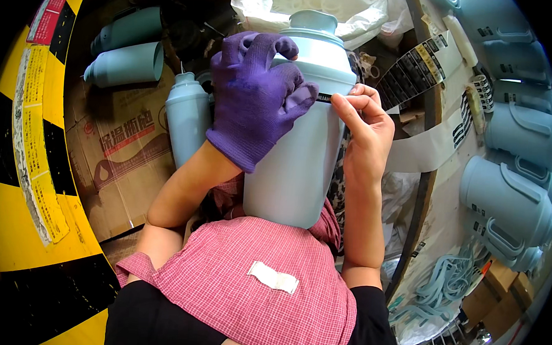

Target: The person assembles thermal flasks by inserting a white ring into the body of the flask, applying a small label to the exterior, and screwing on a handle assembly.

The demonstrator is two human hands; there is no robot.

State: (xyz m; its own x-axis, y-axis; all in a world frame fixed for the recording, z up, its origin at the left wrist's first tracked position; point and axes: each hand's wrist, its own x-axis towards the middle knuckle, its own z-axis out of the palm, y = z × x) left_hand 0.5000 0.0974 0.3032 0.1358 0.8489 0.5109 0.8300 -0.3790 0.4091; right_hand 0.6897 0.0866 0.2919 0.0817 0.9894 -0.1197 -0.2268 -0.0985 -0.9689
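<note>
A light blue vacuum flask (289, 167) stands upright in front of me, its base by my lap. Across its body, below the lid collar, lies a small black label strip (324, 98). My left hand (255, 90), in a purple knitted glove, is closed against the flask's left side, with its thumb and finger at the label's left end. My bare right hand (369, 124) pinches at the label's right end with thumb and forefinger. The far side of the flask is hidden.
Several blue jugs with handles (509, 191) stand on the right-hand bench beside coiled blue strips (445, 281). A label sheet (415, 70) hangs over the bench edge. Left are another blue flask (187, 115), blue shells (125, 64), a cardboard box (123, 164) and a yellow-black striped edge (48, 223).
</note>
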